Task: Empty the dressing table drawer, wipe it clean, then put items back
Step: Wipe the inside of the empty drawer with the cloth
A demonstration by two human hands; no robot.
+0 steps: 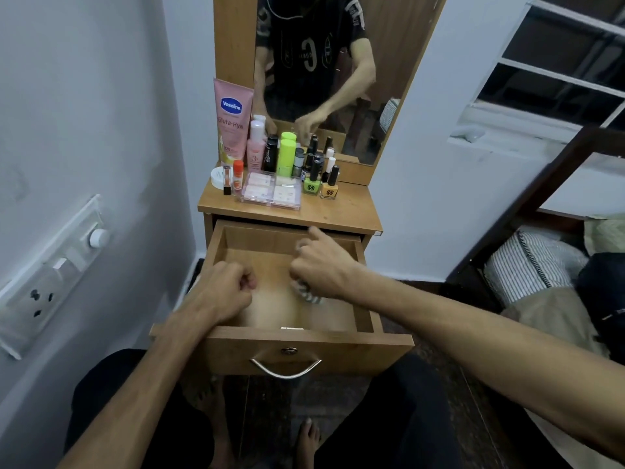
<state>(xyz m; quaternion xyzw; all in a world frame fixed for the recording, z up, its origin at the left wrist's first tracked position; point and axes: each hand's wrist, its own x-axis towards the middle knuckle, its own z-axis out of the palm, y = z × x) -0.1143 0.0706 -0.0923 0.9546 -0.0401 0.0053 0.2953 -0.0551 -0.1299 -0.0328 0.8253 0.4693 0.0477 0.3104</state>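
The wooden drawer (367,318) of the dressing table stands pulled out, its inside bare apart from my hands. My right hand (321,265) is inside it, gripping a white and grey striped cloth (309,294) that pokes out below the fist, with the forefinger sticking out toward the back. My left hand (225,289) is a curled fist holding nothing, over the drawer's left half. On the table top (341,211) stand the cosmetics: a pink Vaseline tube (231,120), a lime green bottle (286,154), nail polish bottles (319,181) and a clear plastic organiser (272,191).
A mirror (318,69) rises behind the table top. A white wall with a switch and socket panel (50,275) is close on the left. On the right are a dark wooden frame (527,204), striped bedding (531,262) and a window (554,62). My legs and bare feet are below the drawer.
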